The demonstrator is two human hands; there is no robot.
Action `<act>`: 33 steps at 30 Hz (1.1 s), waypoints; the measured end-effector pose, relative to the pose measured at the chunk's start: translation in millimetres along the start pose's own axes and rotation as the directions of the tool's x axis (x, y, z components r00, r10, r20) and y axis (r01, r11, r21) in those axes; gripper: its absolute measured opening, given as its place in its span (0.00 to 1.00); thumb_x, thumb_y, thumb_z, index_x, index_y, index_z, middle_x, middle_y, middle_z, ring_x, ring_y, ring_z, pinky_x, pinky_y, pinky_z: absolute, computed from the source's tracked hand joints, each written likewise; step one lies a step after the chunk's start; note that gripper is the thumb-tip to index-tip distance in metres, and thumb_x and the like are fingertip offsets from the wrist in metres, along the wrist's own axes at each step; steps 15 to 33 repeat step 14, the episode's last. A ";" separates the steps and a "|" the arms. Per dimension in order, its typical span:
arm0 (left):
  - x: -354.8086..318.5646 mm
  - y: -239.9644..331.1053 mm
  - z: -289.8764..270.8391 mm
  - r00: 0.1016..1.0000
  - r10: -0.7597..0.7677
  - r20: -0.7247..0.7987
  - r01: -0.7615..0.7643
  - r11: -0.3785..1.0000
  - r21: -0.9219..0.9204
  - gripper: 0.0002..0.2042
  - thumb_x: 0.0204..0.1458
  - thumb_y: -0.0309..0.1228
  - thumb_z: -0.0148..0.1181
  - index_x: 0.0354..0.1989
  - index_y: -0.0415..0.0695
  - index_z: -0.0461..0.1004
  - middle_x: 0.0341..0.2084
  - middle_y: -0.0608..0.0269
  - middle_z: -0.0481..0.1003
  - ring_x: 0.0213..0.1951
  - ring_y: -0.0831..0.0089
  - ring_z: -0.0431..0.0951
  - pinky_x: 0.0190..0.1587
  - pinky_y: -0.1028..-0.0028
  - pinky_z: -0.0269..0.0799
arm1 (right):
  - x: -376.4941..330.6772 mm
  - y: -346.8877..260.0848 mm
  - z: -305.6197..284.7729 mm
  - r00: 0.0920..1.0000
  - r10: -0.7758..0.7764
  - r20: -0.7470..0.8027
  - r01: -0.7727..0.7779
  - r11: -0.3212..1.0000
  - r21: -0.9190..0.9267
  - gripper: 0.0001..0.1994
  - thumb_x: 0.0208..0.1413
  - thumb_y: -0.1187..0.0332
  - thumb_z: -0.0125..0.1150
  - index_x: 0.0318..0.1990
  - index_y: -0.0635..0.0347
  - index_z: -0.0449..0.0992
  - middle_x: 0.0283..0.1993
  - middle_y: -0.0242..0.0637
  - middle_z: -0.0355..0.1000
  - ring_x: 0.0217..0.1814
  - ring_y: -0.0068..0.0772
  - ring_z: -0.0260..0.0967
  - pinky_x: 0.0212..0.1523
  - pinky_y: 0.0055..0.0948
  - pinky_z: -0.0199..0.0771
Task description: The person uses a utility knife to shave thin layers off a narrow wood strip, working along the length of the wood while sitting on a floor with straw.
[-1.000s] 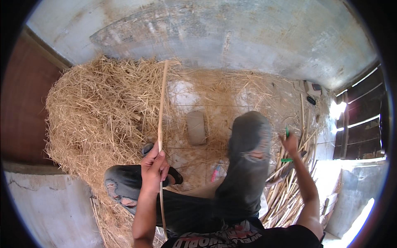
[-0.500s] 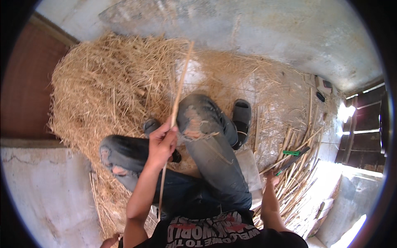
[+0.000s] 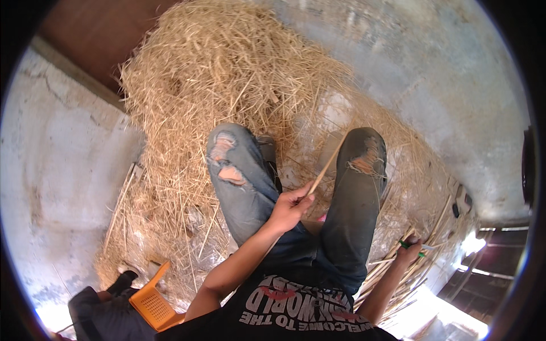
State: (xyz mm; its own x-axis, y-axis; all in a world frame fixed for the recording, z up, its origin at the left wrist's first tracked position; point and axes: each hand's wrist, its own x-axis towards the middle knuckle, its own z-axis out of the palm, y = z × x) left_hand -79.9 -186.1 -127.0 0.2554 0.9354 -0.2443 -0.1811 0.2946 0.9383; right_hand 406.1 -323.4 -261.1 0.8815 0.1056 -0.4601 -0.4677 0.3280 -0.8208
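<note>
My left hand (image 3: 291, 209) is closed around a long, thin, pale wooden stick (image 3: 331, 163). The stick slants up and away between my knees, and its lower part runs back beneath my forearm. Out to the right, my right hand (image 3: 410, 250) grips a green-handled knife (image 3: 433, 246). Its pale blade points to the right, though blur hides its exact shape. Below that hand lies a pile of similar sticks (image 3: 392, 284), partly covered by my right forearm.
A large heap of straw (image 3: 227, 68) spreads ahead and to the left. Concrete walls (image 3: 432, 62) stand at both sides. An orange plastic seat (image 3: 152, 304) sits at lower left, beside a dark clothed shape (image 3: 99, 318). A small boxy device (image 3: 463, 200) lies at the right wall.
The view has swung left, bringing the orange seat in. My left hand has lowered the stick, which tilts more to the right. The right hand has lifted the knife off the stick pile.
</note>
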 end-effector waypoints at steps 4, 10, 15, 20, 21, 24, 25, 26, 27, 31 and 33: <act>4.5 -7.7 0.4 0.998 0.041 -0.037 -0.038 0.995 0.092 0.22 0.64 0.27 0.58 0.67 0.40 0.69 0.22 0.76 0.65 0.24 0.87 0.62 0.27 0.81 0.60 | -183.0 -53.0 128.8 0.915 -0.234 0.328 0.247 0.969 0.001 0.07 0.64 0.70 0.59 0.36 0.60 0.69 0.42 0.42 0.77 0.36 0.28 0.74 0.43 0.27 0.80; 2.4 -32.7 -0.4 0.954 0.282 -0.103 -0.187 0.826 0.531 0.23 0.64 0.34 0.56 0.66 0.37 0.68 0.28 0.58 0.80 0.30 0.56 0.80 0.37 0.65 0.74 | -435.2 -41.4 226.4 0.283 -0.150 0.947 0.347 0.937 0.045 0.14 0.54 0.82 0.60 0.30 0.53 0.61 0.55 0.48 0.75 0.39 0.27 0.75 0.36 0.23 0.76; -6.8 -42.7 -12.8 0.962 0.271 -0.023 -0.160 0.631 0.759 0.25 0.60 0.38 0.56 0.65 0.43 0.70 0.47 0.42 0.80 0.49 0.46 0.80 0.50 0.52 0.74 | -586.1 17.3 240.9 -0.288 0.408 0.866 0.610 0.776 -0.163 0.13 0.63 0.74 0.60 0.28 0.53 0.63 0.26 0.29 0.70 0.26 0.21 0.72 0.23 0.23 0.71; -6.8 -42.7 -12.8 0.962 0.271 -0.023 -0.160 0.631 0.759 0.25 0.60 0.38 0.56 0.65 0.43 0.70 0.47 0.42 0.80 0.49 0.46 0.80 0.50 0.52 0.74 | -586.1 17.3 240.9 -0.288 0.408 0.866 0.610 0.776 -0.163 0.13 0.63 0.74 0.60 0.28 0.53 0.63 0.26 0.29 0.70 0.26 0.21 0.72 0.23 0.23 0.71; -6.8 -42.7 -12.8 0.962 0.271 -0.023 -0.160 0.631 0.759 0.25 0.60 0.38 0.56 0.65 0.43 0.70 0.47 0.42 0.80 0.49 0.46 0.80 0.50 0.52 0.74 | -586.1 17.3 240.9 -0.288 0.408 0.866 0.610 0.776 -0.163 0.13 0.63 0.74 0.60 0.28 0.53 0.63 0.26 0.29 0.70 0.26 0.21 0.72 0.23 0.23 0.71; -6.8 -42.7 -12.8 0.962 0.271 -0.023 -0.160 0.631 0.759 0.25 0.60 0.38 0.56 0.65 0.43 0.70 0.47 0.42 0.80 0.49 0.46 0.80 0.50 0.52 0.74 | -586.1 17.3 240.9 -0.288 0.408 0.866 0.610 0.776 -0.163 0.13 0.63 0.74 0.60 0.28 0.53 0.63 0.26 0.29 0.70 0.26 0.21 0.72 0.23 0.23 0.71; -6.8 -42.7 -12.8 0.962 0.271 -0.023 -0.160 0.631 0.759 0.25 0.60 0.38 0.56 0.65 0.43 0.70 0.47 0.42 0.80 0.49 0.46 0.80 0.50 0.52 0.74 | -586.1 17.3 240.9 -0.288 0.408 0.866 0.610 0.776 -0.163 0.13 0.63 0.74 0.60 0.28 0.53 0.63 0.26 0.29 0.70 0.26 0.21 0.72 0.23 0.23 0.71; -6.8 -42.7 -12.8 0.962 0.271 -0.023 -0.160 0.631 0.759 0.25 0.60 0.38 0.56 0.65 0.43 0.70 0.47 0.42 0.80 0.49 0.46 0.80 0.50 0.52 0.74 | -586.1 17.3 240.9 -0.288 0.408 0.866 0.610 0.776 -0.163 0.13 0.63 0.74 0.60 0.28 0.53 0.63 0.26 0.29 0.70 0.26 0.21 0.72 0.23 0.23 0.71; -6.8 -42.7 -12.8 0.962 0.271 -0.023 -0.160 0.631 0.759 0.25 0.60 0.38 0.56 0.65 0.43 0.70 0.47 0.42 0.80 0.49 0.46 0.80 0.50 0.52 0.74 | -586.1 17.3 240.9 -0.288 0.408 0.866 0.610 0.776 -0.163 0.13 0.63 0.74 0.60 0.28 0.53 0.63 0.26 0.29 0.70 0.26 0.21 0.72 0.23 0.23 0.71; -6.8 -42.7 -12.8 0.962 0.271 -0.023 -0.160 0.631 0.759 0.25 0.60 0.38 0.56 0.65 0.43 0.70 0.47 0.42 0.80 0.49 0.46 0.80 0.50 0.52 0.74 | -586.1 17.3 240.9 -0.288 0.408 0.866 0.610 0.776 -0.163 0.13 0.63 0.74 0.60 0.28 0.53 0.63 0.26 0.29 0.70 0.26 0.21 0.72 0.23 0.23 0.71; -6.8 -42.7 -12.8 0.962 0.271 -0.023 -0.160 0.631 0.759 0.25 0.60 0.38 0.56 0.65 0.43 0.70 0.47 0.42 0.80 0.49 0.46 0.80 0.50 0.52 0.74 | -586.1 17.3 240.9 -0.288 0.408 0.866 0.610 0.776 -0.163 0.13 0.63 0.74 0.60 0.28 0.53 0.63 0.26 0.29 0.70 0.26 0.21 0.72 0.23 0.23 0.71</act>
